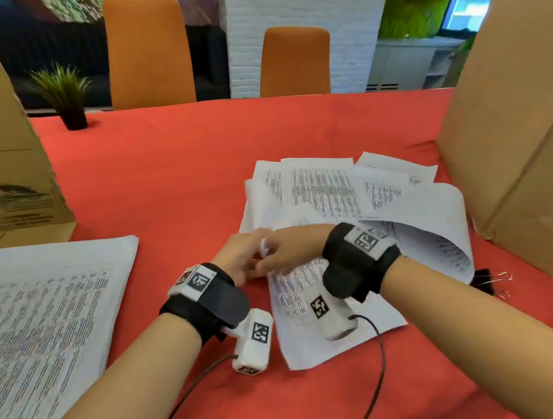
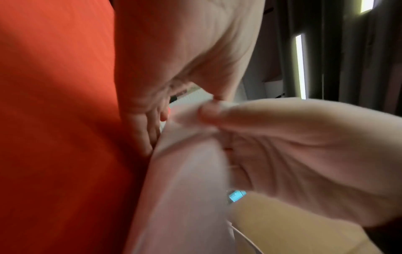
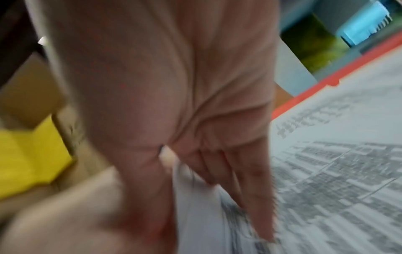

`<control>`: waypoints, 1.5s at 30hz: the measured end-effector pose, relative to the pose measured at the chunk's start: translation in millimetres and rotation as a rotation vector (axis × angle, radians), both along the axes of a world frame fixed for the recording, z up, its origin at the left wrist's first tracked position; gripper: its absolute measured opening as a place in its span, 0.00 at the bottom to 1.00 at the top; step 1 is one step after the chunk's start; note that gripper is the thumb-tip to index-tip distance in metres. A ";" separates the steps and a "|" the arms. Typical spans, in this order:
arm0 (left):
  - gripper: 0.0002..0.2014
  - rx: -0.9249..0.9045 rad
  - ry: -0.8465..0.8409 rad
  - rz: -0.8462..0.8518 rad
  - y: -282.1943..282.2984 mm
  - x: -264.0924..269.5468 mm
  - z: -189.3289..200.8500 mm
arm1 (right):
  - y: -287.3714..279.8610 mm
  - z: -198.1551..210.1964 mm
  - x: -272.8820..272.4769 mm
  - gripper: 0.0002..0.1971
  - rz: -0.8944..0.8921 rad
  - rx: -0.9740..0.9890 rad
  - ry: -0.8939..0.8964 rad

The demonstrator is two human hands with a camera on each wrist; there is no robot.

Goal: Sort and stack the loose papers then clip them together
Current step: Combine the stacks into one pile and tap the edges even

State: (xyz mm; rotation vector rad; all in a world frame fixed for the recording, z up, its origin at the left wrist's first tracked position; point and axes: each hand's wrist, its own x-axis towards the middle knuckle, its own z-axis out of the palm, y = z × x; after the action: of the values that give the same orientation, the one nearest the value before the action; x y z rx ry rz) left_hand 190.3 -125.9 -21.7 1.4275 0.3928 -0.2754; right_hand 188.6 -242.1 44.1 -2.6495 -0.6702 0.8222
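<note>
I see a red cloth table (image 1: 178, 172) from the head view; printed loose papers (image 1: 327, 186) fan out centre-right, a squared stack (image 1: 40, 322) lies lower left. My left hand (image 1: 239, 258) and right hand (image 1: 290, 249) meet at a sheet's corner (image 1: 264, 245). Left wrist view: blurred thumb and fingers pinch that thin white corner (image 2: 187, 116). Right wrist view: fingers (image 3: 250, 189) curl onto the sheet.

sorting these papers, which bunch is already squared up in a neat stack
The stack at the left, apart from both hands. The papers on the right lie fanned and overlapping.
</note>
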 end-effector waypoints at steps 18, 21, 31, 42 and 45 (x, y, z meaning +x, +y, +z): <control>0.16 0.193 -0.226 0.350 55.4 -6.0 -13.0 | -191.8 80.7 58.1 0.13 -0.742 0.400 -1.001; 0.20 0.298 -0.159 0.386 64.4 -6.5 -13.2 | -168.5 101.7 60.7 0.11 -0.756 0.851 -0.783; 0.14 0.342 -0.209 0.332 76.3 -9.1 -30.8 | -72.8 -40.6 84.3 0.24 -0.648 0.533 -0.191; 0.15 0.339 -0.229 0.190 75.0 -6.0 -31.8 | -172.7 -42.3 134.6 0.38 -1.183 0.308 -0.286; 0.16 0.332 -0.178 0.267 77.1 -5.0 -37.5 | -226.9 -46.9 137.2 0.41 -1.224 0.096 -0.290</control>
State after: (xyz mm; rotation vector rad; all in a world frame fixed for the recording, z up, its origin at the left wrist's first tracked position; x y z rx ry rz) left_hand 185.3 -48.8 -59.3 1.6871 0.4924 0.1407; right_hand 325.8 -469.0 -2.8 -2.4216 0.8167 0.0354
